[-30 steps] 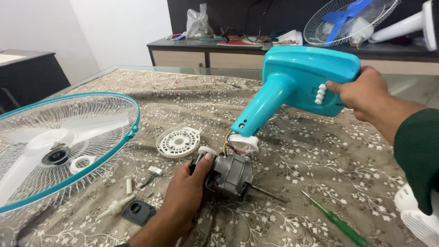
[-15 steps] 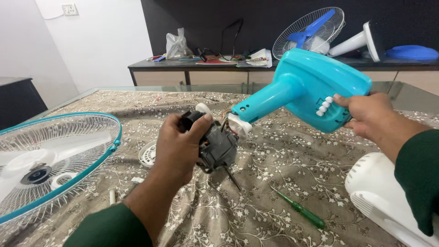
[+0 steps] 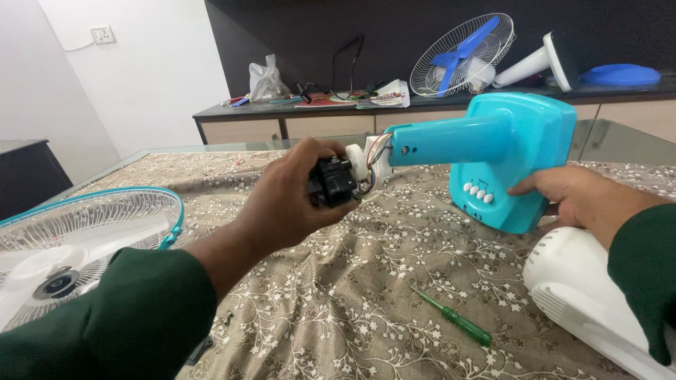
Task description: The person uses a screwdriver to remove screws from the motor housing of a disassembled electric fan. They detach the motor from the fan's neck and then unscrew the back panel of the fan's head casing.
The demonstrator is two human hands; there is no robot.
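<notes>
My left hand (image 3: 292, 193) is raised above the table and grips a black fan motor (image 3: 332, 183), held against the white joint at the end of a turquoise fan stand's neck (image 3: 436, 139). Coloured wires run between motor and neck. My right hand (image 3: 570, 200) rests on the side of the turquoise stand base (image 3: 517, 158), which lies tilted on the patterned tablecloth (image 3: 366, 281), with its white push buttons (image 3: 479, 193) facing me.
A turquoise-rimmed fan guard with white blades (image 3: 77, 243) lies at the left. A green screwdriver (image 3: 456, 320) lies on the cloth in front. A white fan housing (image 3: 591, 295) sits at the right. Behind, a sideboard (image 3: 296, 116) carries another fan (image 3: 461, 53) and clutter.
My left hand lifted the motor off the table and brought it up to the neck's end. The turquoise stand swung down from the air to lie on the cloth under my right hand.
</notes>
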